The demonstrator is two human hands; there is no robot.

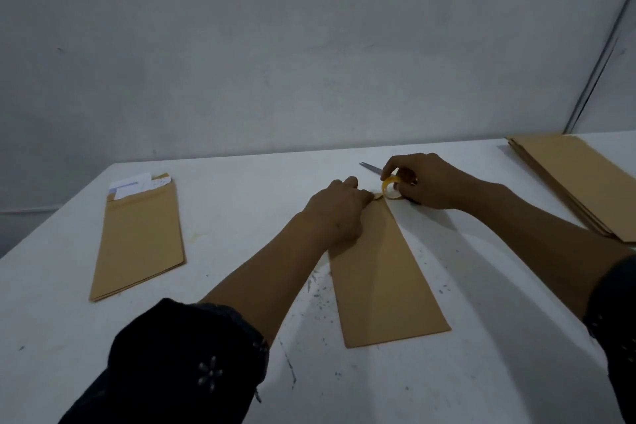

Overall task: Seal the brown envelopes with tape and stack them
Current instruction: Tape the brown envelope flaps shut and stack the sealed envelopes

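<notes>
Showing as matt brown paper: envelope (pixel 385 272), both envelope stacks (pixel 137 237) (pixel 578 182). Gleaming glossy, translucent yellowish plastic: tape roll (pixel 390 190). Glinting as bare metal: scissors (pixel 371 168). Looking smooth, matt white, speckled with dark scuffs: counter (pixel 241 210). Appearing dark cloth, embroidered: sleeve (pixel 179 365).

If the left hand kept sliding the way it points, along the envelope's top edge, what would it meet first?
Most likely the tape roll held by the right hand, just past the left hand at the far end of the envelope. The scissors lie further back; depth is hard to judge.
</notes>
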